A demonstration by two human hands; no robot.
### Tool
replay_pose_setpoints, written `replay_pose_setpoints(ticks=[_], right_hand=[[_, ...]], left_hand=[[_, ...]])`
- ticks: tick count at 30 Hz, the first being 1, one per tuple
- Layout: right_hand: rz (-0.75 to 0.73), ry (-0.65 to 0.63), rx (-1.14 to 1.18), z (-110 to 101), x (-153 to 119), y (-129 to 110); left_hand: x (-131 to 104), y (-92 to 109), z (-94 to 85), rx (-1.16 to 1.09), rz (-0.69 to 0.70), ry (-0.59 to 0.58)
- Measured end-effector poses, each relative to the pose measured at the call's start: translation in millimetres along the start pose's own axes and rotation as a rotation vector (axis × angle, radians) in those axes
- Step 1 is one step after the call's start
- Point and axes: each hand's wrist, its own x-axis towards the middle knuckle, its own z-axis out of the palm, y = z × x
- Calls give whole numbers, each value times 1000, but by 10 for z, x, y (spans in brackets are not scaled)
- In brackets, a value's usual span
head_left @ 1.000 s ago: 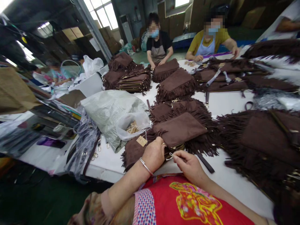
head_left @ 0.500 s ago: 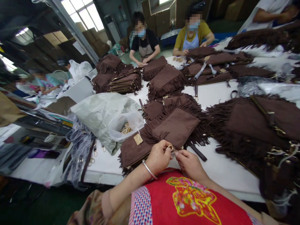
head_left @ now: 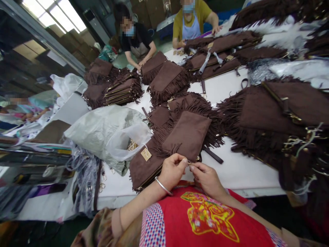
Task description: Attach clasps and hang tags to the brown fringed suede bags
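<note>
My left hand (head_left: pixel 172 171), with a silver bangle at the wrist, pinches small metal hardware at the lower corner of a brown fringed pouch (head_left: pixel 189 132). My right hand (head_left: pixel 207 178) is closed on the same small piece from the other side, fingertips nearly touching the left ones. The exact shape of the hardware is too small to tell. A dark strap (head_left: pixel 212 155) lies just right of the pouch. Beneath and to the left is another brown pouch (head_left: pixel 144 168) with a cardboard tag (head_left: pixel 146 154) on it.
A grey-green plastic bag (head_left: pixel 95 125) and a clear bag of tags (head_left: pixel 120 144) lie at the left. Stacked fringed pouches (head_left: pixel 123 91) stand behind. A large brown bag pile (head_left: pixel 280 113) covers the right. Two masked people work across the white table (head_left: pixel 246 168).
The view has shifted, so the table's contents sit further left and the far ones higher. Both hands stay at the pouch corner; the gold ring seen between the fingers earlier is now mostly covered.
</note>
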Motion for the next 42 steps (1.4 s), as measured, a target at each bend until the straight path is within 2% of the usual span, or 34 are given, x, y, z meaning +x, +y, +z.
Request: replay_pose_setpoints(ticks=[6,12,18,26,36,42], right_hand=[[35,78,-16,-5,-11,36],[70,98,111,27,3,96],[108,95,319,100,19,57],[106,62,395,150,5,3],[69,113,288,118,-10,57],[176,39,539,183,4,-86]], left_hand=[[61,71,34,-31,-77,-30],[87,124,67,-55,-57,-49],[85,15,81,-82,62,-78],[61,-87,68,-76,146,-107],[52,-158,78,-50,112,-110],[12,-160,67,3,149,-118]])
